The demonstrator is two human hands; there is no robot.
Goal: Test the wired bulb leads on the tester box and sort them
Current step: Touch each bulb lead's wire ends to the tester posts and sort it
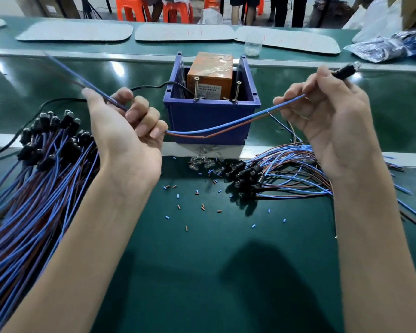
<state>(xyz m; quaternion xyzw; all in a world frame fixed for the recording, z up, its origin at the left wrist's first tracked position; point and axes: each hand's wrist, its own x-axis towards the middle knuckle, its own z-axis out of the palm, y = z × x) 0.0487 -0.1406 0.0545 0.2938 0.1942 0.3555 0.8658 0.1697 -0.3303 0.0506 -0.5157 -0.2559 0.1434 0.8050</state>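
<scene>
One wired bulb lead (216, 127), a blue and a brown wire, sags between my two hands in front of the tester box. My left hand (127, 131) grips the wires, whose free ends stick up to the left. My right hand (334, 121) pinches the lead near its black bulb socket (345, 69), which points up and right. The tester is an orange box (211, 73) with two upright screws, standing inside a blue bin (211, 121). A big pile of leads (41, 169) lies at the left. A smaller pile of leads (281, 174) lies at the right.
Loose glass bulbs (205, 162) and cut bits of wire insulation (202, 207) are scattered on the green table (202, 272). A black cable (58, 100) runs left from the bin. A clear cup (252, 45), grey mats and plastic bags lie farther back.
</scene>
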